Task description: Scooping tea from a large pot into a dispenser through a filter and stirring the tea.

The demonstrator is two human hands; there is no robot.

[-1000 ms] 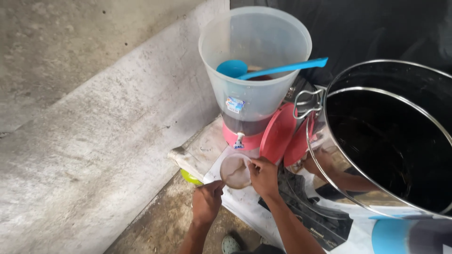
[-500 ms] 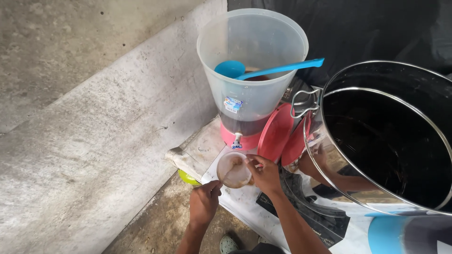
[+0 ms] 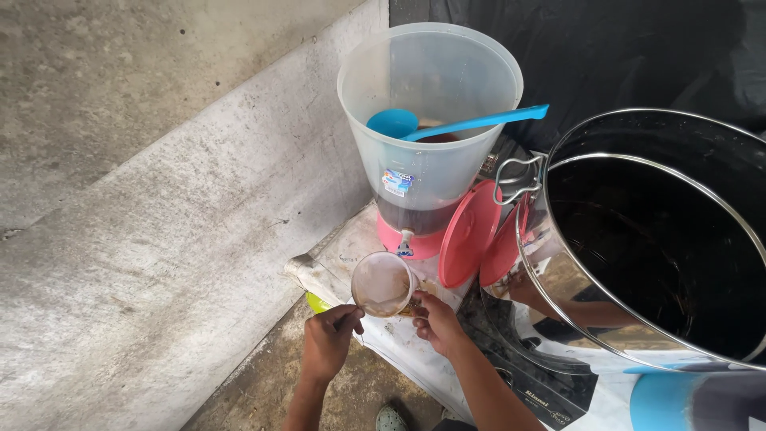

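Right hand (image 3: pixel 437 321) closed around plastic cup (image 3: pixel 383 284).

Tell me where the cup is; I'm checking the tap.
Head view, lower centre: the cup sits in the right hand, just below the dispenser tap.

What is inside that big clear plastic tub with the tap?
Inside the clear tub lies a blue ladle, its handle resting over the rim. At the bottom sits a dark brown liquid. What lies beneath the liquid's surface cannot be seen.
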